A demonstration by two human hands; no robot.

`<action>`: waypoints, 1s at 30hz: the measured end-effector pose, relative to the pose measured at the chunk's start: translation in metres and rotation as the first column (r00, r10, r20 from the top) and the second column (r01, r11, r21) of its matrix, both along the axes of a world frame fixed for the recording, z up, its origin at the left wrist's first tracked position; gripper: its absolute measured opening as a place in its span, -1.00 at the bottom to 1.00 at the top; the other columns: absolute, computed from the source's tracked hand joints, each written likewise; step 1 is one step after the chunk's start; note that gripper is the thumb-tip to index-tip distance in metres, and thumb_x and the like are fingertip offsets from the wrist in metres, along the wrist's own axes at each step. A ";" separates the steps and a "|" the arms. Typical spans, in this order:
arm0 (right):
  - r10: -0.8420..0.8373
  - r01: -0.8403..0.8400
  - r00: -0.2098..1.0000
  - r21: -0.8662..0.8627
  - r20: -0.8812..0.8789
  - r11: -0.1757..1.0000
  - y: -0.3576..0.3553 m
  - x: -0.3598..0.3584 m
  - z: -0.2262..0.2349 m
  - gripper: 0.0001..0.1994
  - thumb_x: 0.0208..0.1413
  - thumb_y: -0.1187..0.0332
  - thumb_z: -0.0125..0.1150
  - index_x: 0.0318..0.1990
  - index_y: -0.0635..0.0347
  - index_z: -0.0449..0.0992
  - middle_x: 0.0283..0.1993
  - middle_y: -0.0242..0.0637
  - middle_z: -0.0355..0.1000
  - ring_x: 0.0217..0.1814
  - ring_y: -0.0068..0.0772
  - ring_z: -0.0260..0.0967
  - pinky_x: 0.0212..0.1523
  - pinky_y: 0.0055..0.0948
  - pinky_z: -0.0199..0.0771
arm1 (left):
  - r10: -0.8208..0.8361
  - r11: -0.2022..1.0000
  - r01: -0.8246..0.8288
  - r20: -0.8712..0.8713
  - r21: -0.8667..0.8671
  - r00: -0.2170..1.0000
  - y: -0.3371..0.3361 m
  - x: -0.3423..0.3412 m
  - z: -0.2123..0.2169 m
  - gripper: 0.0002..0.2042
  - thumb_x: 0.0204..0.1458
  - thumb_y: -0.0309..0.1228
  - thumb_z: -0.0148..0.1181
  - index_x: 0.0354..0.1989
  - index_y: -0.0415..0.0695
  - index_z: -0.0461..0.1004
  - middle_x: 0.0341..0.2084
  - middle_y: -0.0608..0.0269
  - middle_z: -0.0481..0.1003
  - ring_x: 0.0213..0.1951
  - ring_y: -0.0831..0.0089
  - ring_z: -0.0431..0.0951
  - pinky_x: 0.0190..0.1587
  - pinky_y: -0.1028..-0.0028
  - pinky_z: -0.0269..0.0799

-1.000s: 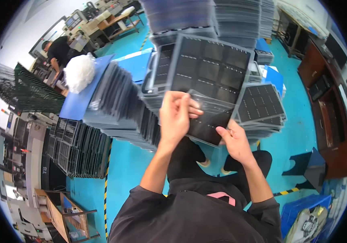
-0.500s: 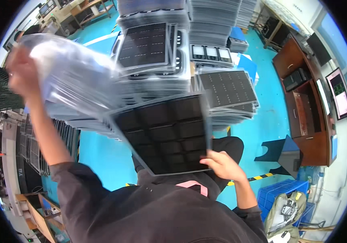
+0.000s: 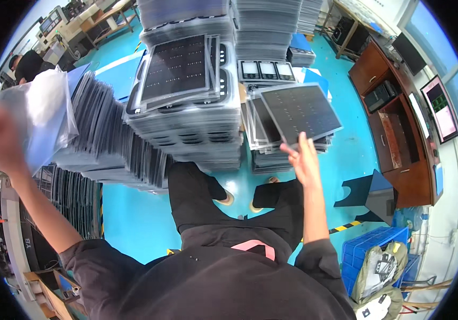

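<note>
A clear plastic film bag (image 3: pixel 53 101), crumpled and whitish at the top, is gathered at my left hand (image 3: pixel 5 138), out at the far left. That hand is smeared by motion, but the film bunches against it and appears gripped. My right hand (image 3: pixel 308 165) reaches forward with thumb and fingers apart, the fingertips at the near edge of a dark flat panel (image 3: pixel 301 109). This panel has rows of small light marks and lies skewed on top of the right stack of panels (image 3: pixel 266 160). Whether the right fingertips press on it is hard to tell.
A tall stack of clear trays (image 3: pixel 186 122) stands ahead, topped by another dark panel (image 3: pixel 173 69). Leaning sheets (image 3: pixel 98 106) fill the left side. At right are a brown cabinet (image 3: pixel 381 80), a blue crate (image 3: pixel 373 240) and a dark folded stand (image 3: pixel 370 194). A person (image 3: pixel 29 66) is at far left.
The dark panel held over my lap now rests on the right stack, its hold by my right hand loosened. My left hand has moved lower and outward with the plastic film, away from the panel.
</note>
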State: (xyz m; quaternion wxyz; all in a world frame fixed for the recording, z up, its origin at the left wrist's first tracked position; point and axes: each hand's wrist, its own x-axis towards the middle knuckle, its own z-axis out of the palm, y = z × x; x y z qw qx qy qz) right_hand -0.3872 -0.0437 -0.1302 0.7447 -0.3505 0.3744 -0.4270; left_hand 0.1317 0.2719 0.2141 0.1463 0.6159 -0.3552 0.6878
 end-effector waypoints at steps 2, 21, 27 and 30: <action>0.105 -0.141 0.897 -0.054 -0.429 0.989 0.006 0.020 -0.012 -0.48 0.40 -0.19 0.02 -0.02 0.17 0.30 -0.26 -0.14 0.60 -0.40 -0.39 0.62 -0.54 -0.58 0.38 | -0.184 0.983 0.185 -0.041 0.013 0.982 -0.002 0.001 0.002 -0.81 0.18 -0.37 0.31 -0.44 -0.20 0.63 -0.49 0.31 0.65 -0.51 0.54 0.60 -0.44 0.56 0.45; 0.729 -0.576 0.633 -0.787 -0.259 0.221 0.155 0.119 0.126 -0.84 0.16 0.42 0.44 -0.20 0.28 0.60 -0.34 -0.35 0.45 -0.38 -0.48 0.38 -0.43 -0.51 0.37 | 0.172 0.090 0.945 -0.929 -0.315 -0.326 -0.043 -0.185 -0.083 -0.93 0.30 -0.59 0.10 -0.10 -0.27 0.41 -0.31 0.10 0.67 -0.26 0.33 0.72 -0.23 0.41 0.58; 0.524 -0.642 0.732 -0.698 -0.435 0.317 0.149 0.106 0.123 -0.83 0.09 0.45 0.47 -0.39 0.18 0.53 -0.42 -0.41 0.42 -0.35 -0.46 0.32 -0.45 -0.48 0.29 | -0.271 0.763 0.519 -0.537 0.387 0.799 -0.050 -0.014 -0.020 -0.43 0.11 -0.10 0.41 0.23 -0.11 0.45 0.18 -0.03 0.50 0.19 0.01 0.51 0.27 0.16 0.38; 0.482 -0.490 0.835 -0.753 -0.263 0.438 0.148 0.104 0.113 -0.65 0.03 0.52 0.49 -0.52 0.19 0.30 -0.34 -0.34 0.46 -0.32 -0.41 0.36 -0.29 -0.45 0.39 | 0.258 0.832 0.088 -0.524 0.547 0.812 -0.029 0.096 -0.029 -0.06 -0.22 0.06 0.57 0.43 0.17 0.29 0.35 -0.08 0.34 0.34 -0.04 0.37 0.39 0.17 0.27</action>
